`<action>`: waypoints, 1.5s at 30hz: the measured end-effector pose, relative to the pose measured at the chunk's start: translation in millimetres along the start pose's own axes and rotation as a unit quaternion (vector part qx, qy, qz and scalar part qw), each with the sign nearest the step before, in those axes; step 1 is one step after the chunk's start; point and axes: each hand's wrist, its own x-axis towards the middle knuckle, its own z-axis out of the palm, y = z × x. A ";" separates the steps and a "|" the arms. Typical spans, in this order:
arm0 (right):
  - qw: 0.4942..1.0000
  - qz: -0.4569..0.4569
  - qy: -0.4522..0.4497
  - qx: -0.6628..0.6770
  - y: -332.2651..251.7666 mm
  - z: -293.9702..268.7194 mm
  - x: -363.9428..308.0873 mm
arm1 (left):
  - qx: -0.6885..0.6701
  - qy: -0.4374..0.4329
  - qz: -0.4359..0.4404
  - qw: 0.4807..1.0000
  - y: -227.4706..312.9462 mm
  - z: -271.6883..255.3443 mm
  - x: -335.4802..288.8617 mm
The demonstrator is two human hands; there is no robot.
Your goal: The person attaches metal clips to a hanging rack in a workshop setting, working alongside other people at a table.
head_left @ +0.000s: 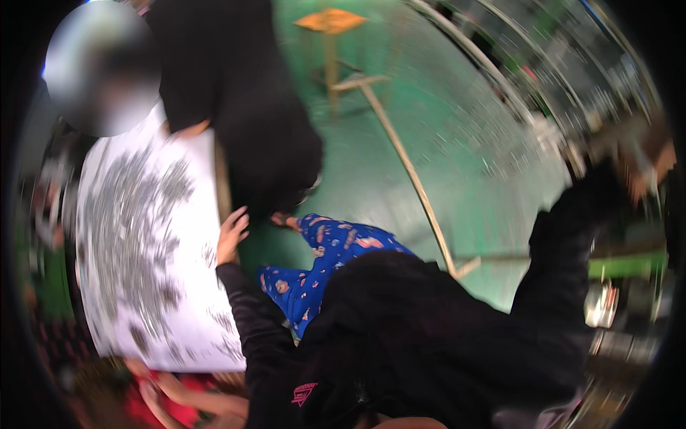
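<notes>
My left hand (232,234) is at the right edge of a white-topped table (204,214), its fingers stretched out and apart with nothing in them. Small dark grey pieces (143,214), smeared by motion, lie scattered over the white top; their kind cannot be made out. Stretched far out to the right, my right hand (647,171) is blurred at the rim of the picture. It is near cluttered shelving, and whether it holds something is not clear.
A person in black (236,93) stands at the table's far side. Another person's bare arms (193,400) show at its near end. On the green floor (464,136) are a yellow-topped stool (330,23) and a long wooden bar (400,154) with crosspieces. Racks (572,64) line the right.
</notes>
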 end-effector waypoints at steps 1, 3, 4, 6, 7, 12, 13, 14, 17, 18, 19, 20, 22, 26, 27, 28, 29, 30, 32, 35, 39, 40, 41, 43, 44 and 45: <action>0.999 -0.017 0.024 0.025 -5.8 12.0 -17.8 | 0.022 -0.020 0.089 0.996 20.4 17.4 -22.3; 0.992 -0.057 0.086 0.071 -20.4 32.5 -48.9 | -0.005 -0.192 0.171 0.966 34.7 39.2 -42.6; 0.985 -0.071 0.116 0.104 -22.4 56.9 -65.9 | 0.065 -0.214 0.197 0.955 32.9 42.8 -51.0; 0.968 -0.081 0.161 0.174 -37.0 98.7 -99.2 | 0.216 -0.237 0.192 0.928 55.3 62.5 -74.3; 0.945 -0.044 0.188 0.264 -64.9 125.5 -116.3 | 0.189 -0.221 0.187 0.938 64.6 63.2 -94.8; 0.954 -0.019 -0.023 0.298 -127.8 196.3 -173.9 | 0.134 0.179 0.177 0.958 -4.6 -16.4 -155.6; 0.923 -0.055 -0.094 0.370 -133.9 205.3 -178.3 | 0.127 0.305 0.109 0.937 -26.5 -37.1 -159.4; 0.880 -0.097 -0.166 0.435 -132.8 214.9 -184.6 | 0.125 0.371 0.076 0.917 -47.6 -56.6 -161.0; 0.821 -0.155 -0.365 0.411 -135.9 257.8 -200.7 | 0.276 0.535 0.014 0.798 -42.0 -91.3 -139.9; 0.784 -0.160 -0.421 0.427 -141.6 271.5 -213.1 | 0.341 0.554 0.039 0.758 -46.9 -100.3 -123.5; 0.757 -0.145 -0.478 0.421 -150.5 286.3 -230.2 | 0.391 0.529 0.031 0.753 -54.3 -109.7 -115.5; 0.739 -0.114 -0.515 0.419 -161.7 305.5 -248.6 | 0.441 0.497 0.024 0.747 -61.5 -119.3 -110.9; 0.691 -0.018 -0.597 0.407 -162.7 350.6 -305.1 | 0.522 0.450 0.007 0.724 -67.0 -126.9 -110.0; 0.637 0.119 -0.669 0.364 -152.0 427.2 -424.6 | 0.534 0.418 0.050 0.734 -50.7 -129.3 -106.4; 0.637 0.105 -0.690 0.327 -158.8 445.1 -444.7 | 0.528 0.420 0.049 0.737 -49.5 -129.6 -108.5; 0.636 0.096 -0.710 0.287 -172.2 458.7 -453.2 | 0.487 0.446 0.046 0.750 -39.3 -126.9 -110.9; 0.648 0.099 -0.703 0.275 -184.0 467.1 -460.5 | 0.446 0.470 0.045 0.761 -26.9 -121.1 -110.3; 0.659 0.102 -0.696 0.266 -199.6 473.5 -467.4 | 0.404 0.494 0.041 0.769 -17.6 -115.5 -113.1; 0.658 0.134 -0.690 0.270 -219.3 481.7 -489.7 | 0.279 0.553 0.087 0.780 -10.8 -110.4 -106.9; 0.673 0.102 -0.694 0.233 -231.7 493.0 -530.9 | 0.042 0.565 0.070 0.821 4.6 -93.2 -104.5; 0.654 0.049 -0.713 0.248 -228.5 467.3 -506.5 | -0.122 0.528 0.154 0.826 8.1 -53.1 -100.5; 0.623 0.084 -0.727 0.276 -223.1 457.4 -503.6 | -0.166 0.503 0.171 0.831 14.3 -40.4 -99.0; 0.589 0.119 -0.740 0.303 -216.5 448.9 -499.0 | -0.226 0.469 0.175 0.836 21.9 -30.3 -97.4; 0.497 0.259 -0.765 0.316 -220.9 419.0 -457.9 | -0.322 0.396 0.190 0.838 34.1 -15.8 -93.5; 0.462 0.316 -0.747 0.359 -217.2 400.3 -450.4 | -0.361 0.355 0.206 0.838 40.1 -10.6 -89.2; 0.422 0.366 -0.724 0.404 -217.3 385.0 -444.1 | -0.379 0.332 0.205 0.839 43.5 -7.5 -89.7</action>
